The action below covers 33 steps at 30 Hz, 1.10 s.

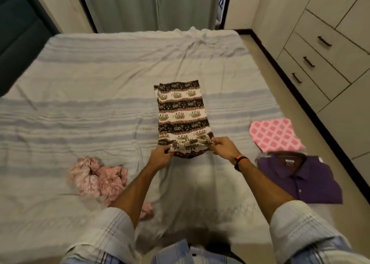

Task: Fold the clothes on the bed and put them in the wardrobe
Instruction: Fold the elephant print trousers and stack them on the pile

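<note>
Folding step: left hand (pixel 160 157) and right hand (pixel 224 148) pinch the trousers' (pixel 181 111) near end; next, folding it away from them.

I can read no text, number or sign anywhere in this view. The only candidate is a small neck label (pixel 288 161) inside the collar of the purple shirt (pixel 304 180), which lies folded on the bed (pixel 100 79); I see a pale upper band and a reddish lower band on it, but the lettering is too small and blurred for me to make out.
</note>
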Each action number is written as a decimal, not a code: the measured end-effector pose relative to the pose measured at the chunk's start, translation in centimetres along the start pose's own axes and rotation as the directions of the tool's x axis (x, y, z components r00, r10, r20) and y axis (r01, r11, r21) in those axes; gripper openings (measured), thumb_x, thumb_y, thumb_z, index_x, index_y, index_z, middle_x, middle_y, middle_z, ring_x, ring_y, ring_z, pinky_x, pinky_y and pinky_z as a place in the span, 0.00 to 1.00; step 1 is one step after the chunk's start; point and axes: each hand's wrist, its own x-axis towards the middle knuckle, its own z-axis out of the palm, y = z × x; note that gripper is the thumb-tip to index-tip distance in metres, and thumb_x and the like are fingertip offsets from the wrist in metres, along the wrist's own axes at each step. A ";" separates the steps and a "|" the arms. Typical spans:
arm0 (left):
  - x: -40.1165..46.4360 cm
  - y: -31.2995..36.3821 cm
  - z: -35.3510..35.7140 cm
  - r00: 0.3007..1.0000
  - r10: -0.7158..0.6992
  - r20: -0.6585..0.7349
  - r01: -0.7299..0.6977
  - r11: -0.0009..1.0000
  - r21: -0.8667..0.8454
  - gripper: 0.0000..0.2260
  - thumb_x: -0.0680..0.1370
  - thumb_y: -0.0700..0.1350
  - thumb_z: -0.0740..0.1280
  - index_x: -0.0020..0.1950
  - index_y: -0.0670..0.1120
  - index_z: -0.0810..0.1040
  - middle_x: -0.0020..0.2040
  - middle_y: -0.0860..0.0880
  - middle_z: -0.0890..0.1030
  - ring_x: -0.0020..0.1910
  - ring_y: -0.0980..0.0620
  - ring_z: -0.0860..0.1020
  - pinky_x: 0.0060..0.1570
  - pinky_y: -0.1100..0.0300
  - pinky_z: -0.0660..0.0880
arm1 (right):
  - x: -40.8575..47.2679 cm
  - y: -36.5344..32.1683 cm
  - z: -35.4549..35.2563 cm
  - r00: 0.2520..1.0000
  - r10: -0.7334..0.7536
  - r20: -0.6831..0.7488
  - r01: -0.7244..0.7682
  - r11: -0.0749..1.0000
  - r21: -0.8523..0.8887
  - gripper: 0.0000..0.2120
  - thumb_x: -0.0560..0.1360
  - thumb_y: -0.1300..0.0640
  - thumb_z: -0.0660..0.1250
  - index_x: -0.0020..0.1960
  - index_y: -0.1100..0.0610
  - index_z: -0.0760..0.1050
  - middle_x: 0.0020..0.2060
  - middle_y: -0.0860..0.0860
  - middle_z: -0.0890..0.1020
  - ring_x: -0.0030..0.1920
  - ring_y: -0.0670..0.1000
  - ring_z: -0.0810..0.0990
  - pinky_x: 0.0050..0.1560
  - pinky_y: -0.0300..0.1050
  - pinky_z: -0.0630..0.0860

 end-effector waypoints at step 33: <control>-26.1 -4.0 17.4 0.981 -0.194 -0.005 0.194 0.978 0.073 0.09 0.79 0.42 0.66 0.56 0.42 0.82 0.53 0.41 0.83 0.54 0.41 0.79 0.45 0.62 0.67 | -22.5 18.5 2.8 0.989 -0.017 0.144 0.037 0.990 -0.135 0.08 0.76 0.57 0.69 0.45 0.62 0.82 0.35 0.55 0.79 0.39 0.52 0.76 0.41 0.44 0.70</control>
